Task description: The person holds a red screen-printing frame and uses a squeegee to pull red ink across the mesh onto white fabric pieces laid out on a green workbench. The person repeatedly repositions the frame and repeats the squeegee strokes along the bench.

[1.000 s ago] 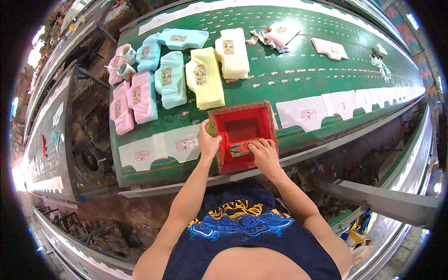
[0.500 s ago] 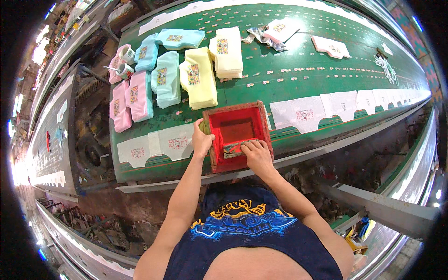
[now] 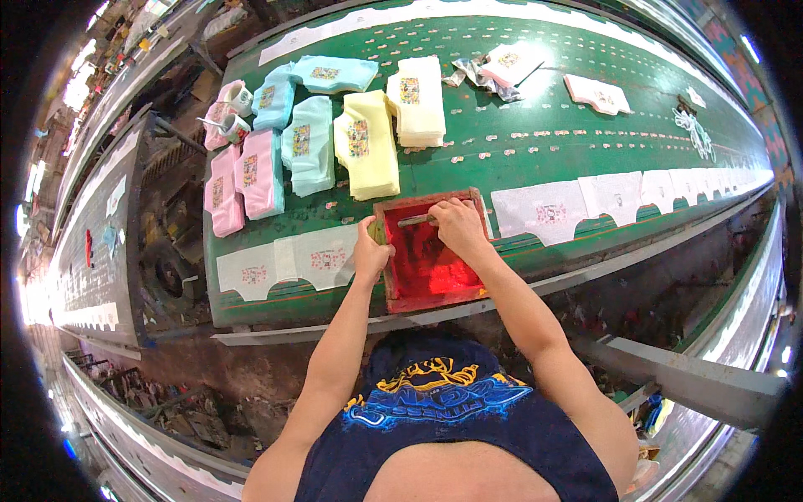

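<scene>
A wooden-framed printing screen (image 3: 431,280) lies at the near edge of the green table, red ink spread over its mesh. My left hand (image 3: 370,251) is closed around the left side of the frame. Inside the frame, near its far side, my right hand (image 3: 457,224) grips a squeegee (image 3: 415,221); the fingers cover much of it. White fabric pieces with pink prints lie on either side: one (image 3: 324,258) left of the frame and one (image 3: 539,213) to its right. What lies beneath the screen is hidden.
Stacks of printed fabric stand beyond the screen: yellow (image 3: 365,151), blue (image 3: 308,151) and pink (image 3: 259,176). Cups (image 3: 235,127) sit at the table's left end. A coiled white cord (image 3: 694,134) lies far right. A metal rail (image 3: 585,280) runs along the near table edge.
My right hand has pushed the squeegee from the near side of the screen to its far side. My left hand keeps its hold on the frame.
</scene>
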The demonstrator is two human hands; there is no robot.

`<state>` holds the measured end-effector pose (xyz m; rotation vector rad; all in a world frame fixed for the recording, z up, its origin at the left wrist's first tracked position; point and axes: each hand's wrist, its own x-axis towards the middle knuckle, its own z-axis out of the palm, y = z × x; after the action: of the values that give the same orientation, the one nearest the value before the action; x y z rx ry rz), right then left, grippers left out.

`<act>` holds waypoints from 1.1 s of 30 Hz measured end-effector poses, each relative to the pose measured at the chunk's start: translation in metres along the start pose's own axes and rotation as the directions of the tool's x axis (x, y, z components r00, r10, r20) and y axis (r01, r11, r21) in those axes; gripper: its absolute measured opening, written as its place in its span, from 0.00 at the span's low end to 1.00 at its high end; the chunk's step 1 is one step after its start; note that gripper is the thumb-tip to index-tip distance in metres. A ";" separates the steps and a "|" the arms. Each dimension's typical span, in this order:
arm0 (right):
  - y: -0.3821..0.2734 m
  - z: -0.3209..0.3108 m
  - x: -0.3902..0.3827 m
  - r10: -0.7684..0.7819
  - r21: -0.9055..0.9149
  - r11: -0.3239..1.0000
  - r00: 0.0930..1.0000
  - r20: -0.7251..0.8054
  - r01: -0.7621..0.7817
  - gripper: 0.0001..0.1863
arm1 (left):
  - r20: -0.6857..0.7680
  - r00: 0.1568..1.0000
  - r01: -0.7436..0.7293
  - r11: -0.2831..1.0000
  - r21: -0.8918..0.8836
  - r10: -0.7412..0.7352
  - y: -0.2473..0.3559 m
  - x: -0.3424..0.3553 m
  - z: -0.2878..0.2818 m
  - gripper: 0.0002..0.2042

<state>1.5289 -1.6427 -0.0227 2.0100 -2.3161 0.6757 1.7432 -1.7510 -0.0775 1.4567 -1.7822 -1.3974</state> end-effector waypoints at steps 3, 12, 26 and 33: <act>-0.002 0.009 -0.009 0.043 -0.007 0.999 0.999 0.012 -0.043 0.07 | 0.002 1.000 -0.008 1.000 0.018 0.007 0.003 0.000 0.001 0.41; -0.021 -0.024 -0.067 -0.031 0.022 0.999 0.990 0.137 0.028 0.11 | 0.039 0.999 0.026 0.999 0.029 -0.027 0.005 -0.002 -0.002 0.41; -0.042 -0.011 -0.118 -0.039 -0.070 0.997 0.999 -0.002 0.039 0.17 | 0.050 0.999 0.022 1.000 -0.019 -0.021 -0.004 0.000 -0.001 0.41; -0.020 -0.035 -0.100 -0.012 0.018 1.000 1.000 0.027 0.012 0.12 | -0.071 0.989 -0.119 0.982 0.146 0.131 0.036 -0.020 0.009 0.40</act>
<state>1.5561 -1.5387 -0.0126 2.0517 -2.3188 0.6756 1.7265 -1.7317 -0.0438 1.4226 -1.9198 -1.1550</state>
